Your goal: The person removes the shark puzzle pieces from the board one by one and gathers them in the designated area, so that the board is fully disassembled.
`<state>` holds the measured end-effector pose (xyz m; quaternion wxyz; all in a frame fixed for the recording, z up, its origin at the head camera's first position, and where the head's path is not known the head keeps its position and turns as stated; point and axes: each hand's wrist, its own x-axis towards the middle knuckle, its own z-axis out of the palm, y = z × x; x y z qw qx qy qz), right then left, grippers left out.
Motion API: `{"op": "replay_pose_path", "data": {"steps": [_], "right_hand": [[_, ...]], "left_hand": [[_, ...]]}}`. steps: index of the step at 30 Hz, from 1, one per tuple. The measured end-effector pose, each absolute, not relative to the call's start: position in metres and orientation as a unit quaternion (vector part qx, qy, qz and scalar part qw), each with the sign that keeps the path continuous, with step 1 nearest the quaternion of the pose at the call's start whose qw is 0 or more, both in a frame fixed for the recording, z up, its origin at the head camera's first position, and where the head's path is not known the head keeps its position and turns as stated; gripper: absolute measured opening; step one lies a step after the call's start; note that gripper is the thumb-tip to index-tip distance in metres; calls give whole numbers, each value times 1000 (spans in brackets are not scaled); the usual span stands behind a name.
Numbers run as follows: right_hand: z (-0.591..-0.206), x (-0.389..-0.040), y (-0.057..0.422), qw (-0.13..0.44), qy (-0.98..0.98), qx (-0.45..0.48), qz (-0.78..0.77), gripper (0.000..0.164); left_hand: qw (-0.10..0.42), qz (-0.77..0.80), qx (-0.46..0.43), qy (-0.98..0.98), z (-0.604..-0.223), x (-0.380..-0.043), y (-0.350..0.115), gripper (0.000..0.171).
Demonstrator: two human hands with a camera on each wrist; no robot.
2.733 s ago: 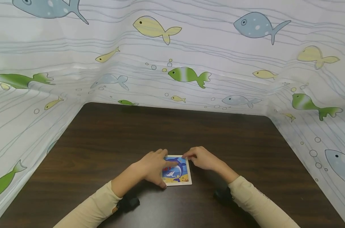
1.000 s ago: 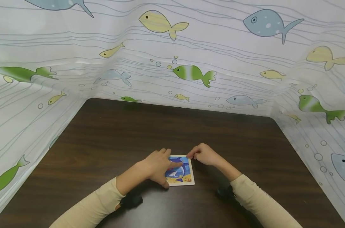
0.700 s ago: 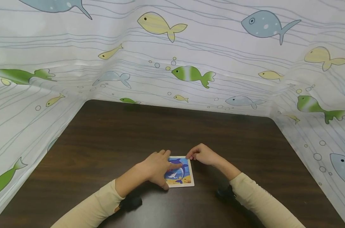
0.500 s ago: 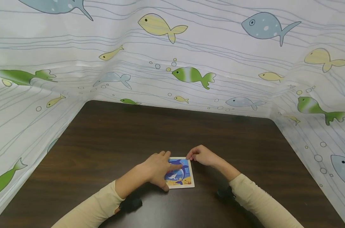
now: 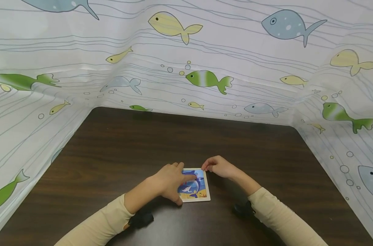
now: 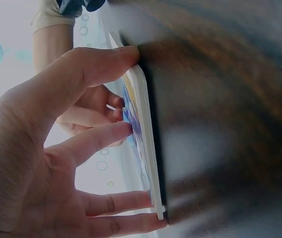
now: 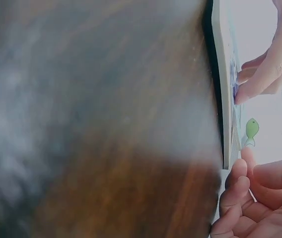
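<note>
A small square jigsaw puzzle (image 5: 192, 187) with a dolphin picture and a pale frame lies on the dark table in the head view. My left hand (image 5: 169, 181) holds it from the left, thumb at the near edge, outer fingers at the far edge, and index finger pressing on the picture. At the far right corner, the curled fingers of my right hand (image 5: 218, 166) pinch at a puzzle piece. In the right wrist view a thin puzzle piece (image 7: 237, 135) tilts up from the board close to the fingertips; the fingers hide much of it.
The brown wood-grain table (image 5: 137, 143) spreads around the puzzle. A white fish-print curtain (image 5: 112, 34) walls off the back and both sides. Dark wrist devices (image 5: 141, 219) sit under both cream sleeves (image 5: 97, 218).
My right fingertips stay at the far right corner, where the picture now looks broken up and slightly raised. The left hand keeps its hold. The head view has shifted a little.
</note>
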<state>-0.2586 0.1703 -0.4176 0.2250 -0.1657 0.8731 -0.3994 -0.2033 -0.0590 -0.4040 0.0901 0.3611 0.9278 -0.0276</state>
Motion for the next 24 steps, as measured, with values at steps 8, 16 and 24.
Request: {"op": "replay_pose_path", "data": {"steps": [8,16,24], "right_hand": [[-418,-257,171,214,870,-146,-419,18],[-420,-257,169,221,857,-144,-443,16],[-422,-256,167,226,857,-143,-440,16]], "left_hand": [[87,-24,359,929,-401,-202,-59,86],[84,-23,364,927,-401,-202,-59,84],[87,-14,365,927,-401,-202,-59,83]]}}
